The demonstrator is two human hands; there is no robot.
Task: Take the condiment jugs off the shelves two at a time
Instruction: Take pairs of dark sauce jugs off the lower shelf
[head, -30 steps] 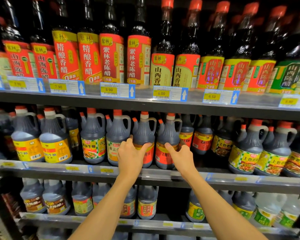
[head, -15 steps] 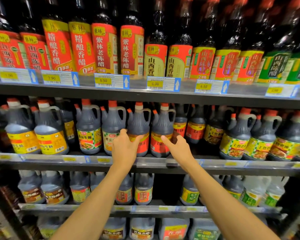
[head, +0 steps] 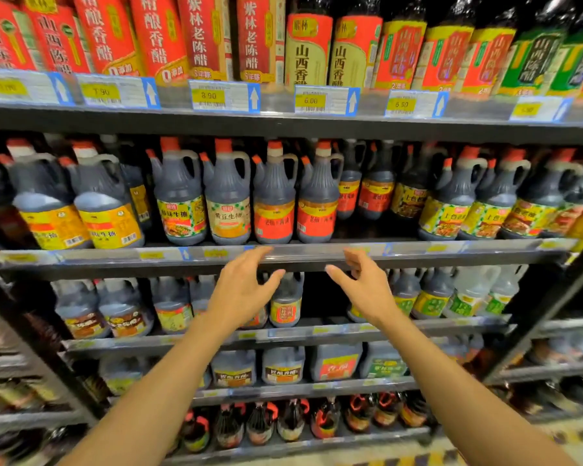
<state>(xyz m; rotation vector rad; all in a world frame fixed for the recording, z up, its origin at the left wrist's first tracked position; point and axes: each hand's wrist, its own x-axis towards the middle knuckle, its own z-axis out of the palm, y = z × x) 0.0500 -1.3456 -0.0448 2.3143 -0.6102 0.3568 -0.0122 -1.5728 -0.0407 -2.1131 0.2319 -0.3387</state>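
Two dark jugs with red labels and orange caps, the left one point(head: 274, 200) and the right one point(head: 318, 200), stand side by side on the middle shelf point(head: 418, 250). My left hand point(head: 241, 290) hovers below that shelf's front edge, fingers spread and holding nothing. My right hand point(head: 364, 287) is beside it, equally empty, thumb pointing left and fingers loosely bent. Behind my hands, on the lower shelf point(head: 317, 331), stands a small jug with a red label point(head: 286, 304). Neither hand touches a jug.
Tall vinegar bottles point(head: 212, 35) fill the top shelf above blue price tags point(head: 224, 95). More jugs with yellow labels point(head: 110, 210) and green-yellow labels point(head: 448, 203) flank the red ones. Large jugs point(head: 283, 364) and small bottles point(head: 293, 422) fill the lowest shelves. A black upright point(head: 546, 297) stands at right.
Both hands have let go of the two red-label jugs on the middle shelf and dropped below its front edge. The view has tilted downward and moved closer.
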